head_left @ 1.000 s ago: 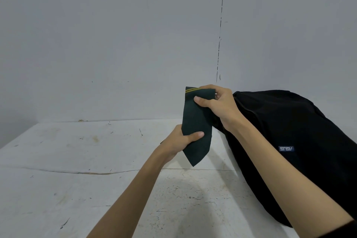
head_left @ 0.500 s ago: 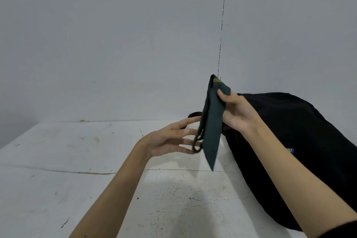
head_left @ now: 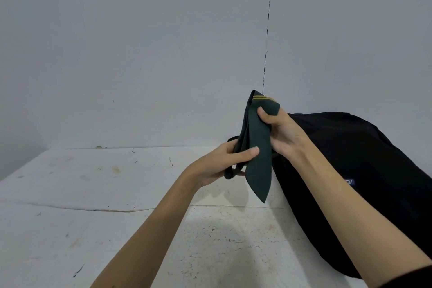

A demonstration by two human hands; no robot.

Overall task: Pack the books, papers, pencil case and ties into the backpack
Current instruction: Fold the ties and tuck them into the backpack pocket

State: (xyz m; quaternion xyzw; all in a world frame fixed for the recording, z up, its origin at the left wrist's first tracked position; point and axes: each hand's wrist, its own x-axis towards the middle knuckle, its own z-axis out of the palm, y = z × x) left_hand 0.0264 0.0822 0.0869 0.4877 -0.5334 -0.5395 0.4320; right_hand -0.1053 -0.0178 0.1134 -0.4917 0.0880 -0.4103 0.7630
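Observation:
A folded dark green tie (head_left: 258,147) with thin yellow stripes at its top hangs point down above the table, just left of the black backpack (head_left: 364,170). My right hand (head_left: 280,132) pinches the tie's upper part. My left hand (head_left: 224,163) grips its lower part, thumb across the front, with the tie's narrow loop under the fingers. The backpack lies on its side at the right, a small blue label on its face. Its opening is hidden behind my hands. No books, papers or pencil case are visible.
A worn white table (head_left: 117,194) with cracks and stains stretches to the left and front. A plain grey wall (head_left: 163,54) stands right behind the table and the backpack.
My left hand, open beside the tie half a second ago, has closed on its lower part. The tie has turned slightly to show more of its front.

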